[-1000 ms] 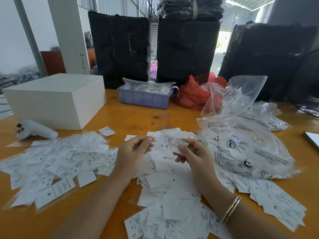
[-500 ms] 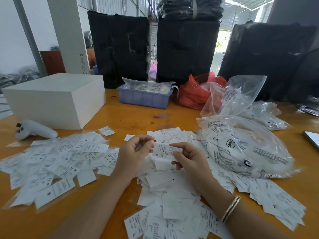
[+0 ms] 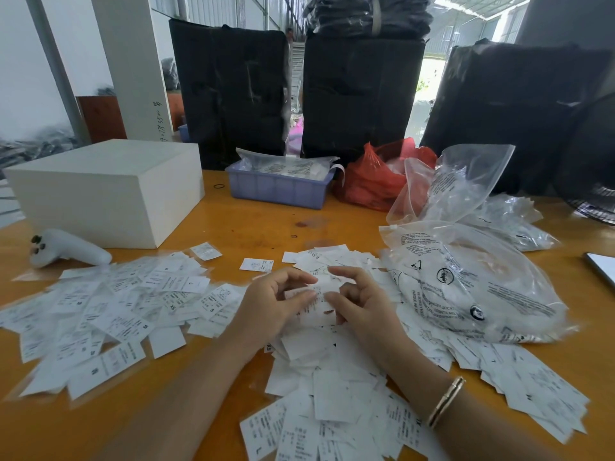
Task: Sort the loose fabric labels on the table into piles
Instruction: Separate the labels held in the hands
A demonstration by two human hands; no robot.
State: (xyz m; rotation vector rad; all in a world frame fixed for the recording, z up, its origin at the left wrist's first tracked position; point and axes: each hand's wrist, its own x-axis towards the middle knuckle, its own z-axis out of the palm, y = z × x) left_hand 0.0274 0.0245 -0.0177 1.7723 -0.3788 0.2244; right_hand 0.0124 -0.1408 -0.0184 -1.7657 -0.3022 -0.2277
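Nearest me, loose fabric labels point(image 3: 332, 407) cover the orange table point(image 3: 266, 224). Above them my left hand point(image 3: 269, 307) and right hand point(image 3: 362, 307) meet, curled fingers pinching one blurred label point(image 3: 321, 294) between them. A second label spread point(image 3: 109, 311) lies left. Beyond sit a white box point(image 3: 106, 191) and a blue tray point(image 3: 279, 188).

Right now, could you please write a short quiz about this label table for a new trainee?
1. True or false: the white box stands at the table's left.
2. Which colour is the tray? A red, B blue, C green.
3. Fill in: both hands work over the ____ in the middle.

Key: 1 true. 2 B. 3 labels; the left hand and right hand meet there.
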